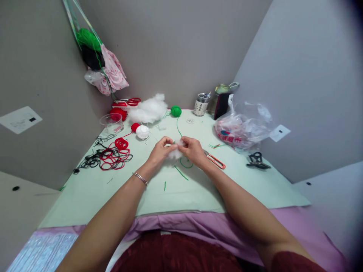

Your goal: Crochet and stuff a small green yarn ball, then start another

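Note:
My left hand (161, 152) and my right hand (193, 150) meet above the middle of the table. Between them is a tuft of white stuffing (173, 155), pinched by the fingertips of both. A bit of green shows by the left fingertips; what it belongs to is too small to tell. Green yarn (179, 127) runs from a green yarn ball (176, 111) at the back down to the hands. Below them lie a loop of green yarn and short cut pieces (181, 173). Orange thread snips (217, 162) lie beside my right wrist, partly hidden by it.
A heap of white stuffing (150, 109), a white yarn ball (142, 132) and a clear plastic cup (115, 124) stand back left. Tangled red and black yarn (113, 155) lies left. On the right are a plastic bag (241, 126), a black hair claw (258, 161) and a pen holder (201, 104).

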The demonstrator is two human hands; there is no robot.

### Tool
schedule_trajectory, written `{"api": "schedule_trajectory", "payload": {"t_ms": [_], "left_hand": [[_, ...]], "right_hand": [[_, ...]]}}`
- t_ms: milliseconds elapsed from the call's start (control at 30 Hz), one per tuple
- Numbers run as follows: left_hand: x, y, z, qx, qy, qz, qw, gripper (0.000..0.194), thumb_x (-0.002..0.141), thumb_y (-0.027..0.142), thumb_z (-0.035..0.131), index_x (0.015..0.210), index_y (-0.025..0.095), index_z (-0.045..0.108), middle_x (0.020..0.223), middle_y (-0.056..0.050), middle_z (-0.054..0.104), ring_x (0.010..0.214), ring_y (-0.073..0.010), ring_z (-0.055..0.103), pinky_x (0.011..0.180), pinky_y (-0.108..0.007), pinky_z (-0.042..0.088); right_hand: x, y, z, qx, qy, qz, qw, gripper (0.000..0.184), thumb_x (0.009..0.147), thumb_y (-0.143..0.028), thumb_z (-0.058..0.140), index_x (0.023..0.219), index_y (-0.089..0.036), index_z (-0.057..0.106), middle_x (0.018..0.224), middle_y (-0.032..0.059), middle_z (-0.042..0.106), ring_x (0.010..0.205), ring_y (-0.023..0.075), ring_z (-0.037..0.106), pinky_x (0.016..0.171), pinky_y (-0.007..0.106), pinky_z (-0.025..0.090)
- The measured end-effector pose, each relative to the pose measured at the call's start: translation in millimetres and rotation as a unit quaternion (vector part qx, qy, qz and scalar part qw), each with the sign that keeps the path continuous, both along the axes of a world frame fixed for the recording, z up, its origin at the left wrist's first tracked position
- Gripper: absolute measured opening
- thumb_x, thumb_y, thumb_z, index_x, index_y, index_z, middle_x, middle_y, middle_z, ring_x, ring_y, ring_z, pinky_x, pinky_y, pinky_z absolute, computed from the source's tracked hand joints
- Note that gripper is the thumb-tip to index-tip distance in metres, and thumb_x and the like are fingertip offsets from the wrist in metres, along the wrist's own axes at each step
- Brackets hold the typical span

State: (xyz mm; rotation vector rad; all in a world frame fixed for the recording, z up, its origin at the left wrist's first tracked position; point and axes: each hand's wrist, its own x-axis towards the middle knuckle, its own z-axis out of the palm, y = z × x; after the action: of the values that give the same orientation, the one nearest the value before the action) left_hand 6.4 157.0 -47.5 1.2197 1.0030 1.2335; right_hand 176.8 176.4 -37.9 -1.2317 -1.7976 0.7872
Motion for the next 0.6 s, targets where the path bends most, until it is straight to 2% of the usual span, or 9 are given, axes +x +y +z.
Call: {"api": "schedule_trajectory", "payload": {"t_ms": [167, 367, 467, 600], "left_hand": [[-0.8, 3.3, -1.9, -0.004, 0.0, 0.019, 1.0, 0.028, 0.071, 0.032, 0.078, 0.085, 0.021, 0.056, 0.073, 0.005, 0.055, 0.06, -0.0106, 0.049, 0.056, -0.023, 0.038], [2.3, 5.0, -3.0, 0.03, 0.018, 0.12, 0.992, 0.026, 0.071, 0.017, 0.07, 0.079, 0.023, 0.046, 0.073, 0.007, 0.046, 0.062, -0.0109, 0.041, 0.058, -0.024, 0.034], [6.9, 0.2, -0.6, 0.039, 0.014, 0.123, 0.992, 0.023, 0.075, 0.017, 0.066, 0.083, 0.024, 0.045, 0.075, 0.007, 0.046, 0.061, -0.0112, 0.041, 0.057, -0.025, 0.034], [9.8, -5.2, 3.8, 0.04, 0.002, 0.074, 0.996, 0.018, 0.077, 0.019, 0.066, 0.085, 0.023, 0.05, 0.079, 0.005, 0.052, 0.062, -0.0115, 0.046, 0.058, -0.025, 0.037]], "right_hand": [[0.3, -7.4, 10.8, 0.006, -0.009, 0.051, 0.999, 0.013, 0.075, -0.03, 0.062, 0.073, -0.022, 0.051, 0.066, -0.0054, 0.045, 0.066, 0.0136, 0.038, 0.064, 0.029, 0.027], [-7.7, -17.6, 21.1, -0.027, 0.026, 0.126, 0.991, 0.018, 0.085, -0.038, 0.053, 0.076, -0.023, 0.053, 0.068, -0.004, 0.046, 0.066, 0.0145, 0.042, 0.063, 0.029, 0.033], [-9.2, -12.9, 16.6, -0.039, 0.051, 0.118, 0.991, 0.022, 0.084, -0.043, 0.053, 0.078, -0.022, 0.054, 0.066, -0.0042, 0.046, 0.063, 0.0139, 0.041, 0.06, 0.028, 0.033], [-6.3, -1.8, 6.9, -0.025, 0.061, 0.054, 0.996, 0.017, 0.075, -0.038, 0.058, 0.071, -0.023, 0.051, 0.059, -0.006, 0.041, 0.057, 0.0123, 0.035, 0.056, 0.028, 0.027]]}}
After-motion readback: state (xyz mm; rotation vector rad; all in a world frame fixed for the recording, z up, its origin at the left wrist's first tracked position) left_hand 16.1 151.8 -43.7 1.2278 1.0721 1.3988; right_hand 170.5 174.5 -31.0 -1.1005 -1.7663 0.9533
